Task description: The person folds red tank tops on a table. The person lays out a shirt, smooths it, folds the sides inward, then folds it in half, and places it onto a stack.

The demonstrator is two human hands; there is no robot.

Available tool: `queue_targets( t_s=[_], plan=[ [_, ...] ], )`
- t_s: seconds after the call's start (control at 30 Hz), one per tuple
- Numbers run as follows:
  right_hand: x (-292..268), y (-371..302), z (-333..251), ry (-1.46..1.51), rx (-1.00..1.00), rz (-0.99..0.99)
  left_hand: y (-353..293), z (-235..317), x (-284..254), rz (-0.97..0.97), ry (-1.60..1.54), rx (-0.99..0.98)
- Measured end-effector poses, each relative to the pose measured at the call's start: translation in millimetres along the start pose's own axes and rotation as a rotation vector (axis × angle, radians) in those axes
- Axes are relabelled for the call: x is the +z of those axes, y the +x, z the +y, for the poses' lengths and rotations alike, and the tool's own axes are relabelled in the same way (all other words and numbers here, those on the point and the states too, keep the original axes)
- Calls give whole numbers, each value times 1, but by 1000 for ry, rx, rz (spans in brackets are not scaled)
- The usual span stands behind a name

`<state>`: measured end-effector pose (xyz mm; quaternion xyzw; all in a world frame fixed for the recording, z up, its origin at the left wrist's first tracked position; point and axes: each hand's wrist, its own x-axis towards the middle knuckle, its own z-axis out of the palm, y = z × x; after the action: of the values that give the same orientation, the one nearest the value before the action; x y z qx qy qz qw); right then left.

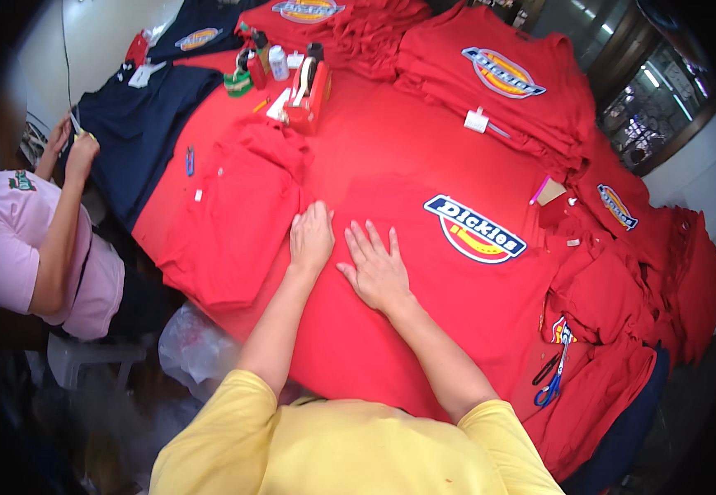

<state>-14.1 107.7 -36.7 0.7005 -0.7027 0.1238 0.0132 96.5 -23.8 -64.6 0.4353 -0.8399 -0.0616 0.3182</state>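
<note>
A red T-shirt [449,322] with a printed blue, white and yellow logo [478,231] lies spread flat in front of me. Resting on it, my right hand [377,271] is open, palm down with the fingers apart. My left hand [313,241] is at the shirt's left side, its fingers drawn together and closed on the red cloth; the fingertips are partly hidden. Just left of that hand lies another red garment [238,219], loosely folded, with a small white label.
Stacked red shirts [506,99] lie at the far side. Bottles and tape [263,66] stand beside a red box [308,91]. Blue-handled scissors [549,389] rest at the right, a small blue snipper [190,161] at the left. A co-worker in pink [53,239] holds scissors near dark cloth.
</note>
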Motion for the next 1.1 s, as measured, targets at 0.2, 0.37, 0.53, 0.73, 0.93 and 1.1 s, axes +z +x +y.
queue_targets(
  t_s=[0.2,0.37,0.53,0.73,0.93,1.1],
  plan=[
    [-3,10,2,103,5,2,4,1,-14,-19,-185,-134],
    [-18,87,62,275,-108,177,-5,6,-52,96,-471,-303],
    [-25,140,71,253,-69,-170,-56,30,-50,-70,-120,70],
    [-22,154,68,304,72,-128,-60,38,-49,-208,62,41],
    [-16,128,57,475,3,283,-61,35,-52,-240,21,15],
    [5,64,49,56,-469,-95,-65,31,-46,-224,4,28]
  ],
)
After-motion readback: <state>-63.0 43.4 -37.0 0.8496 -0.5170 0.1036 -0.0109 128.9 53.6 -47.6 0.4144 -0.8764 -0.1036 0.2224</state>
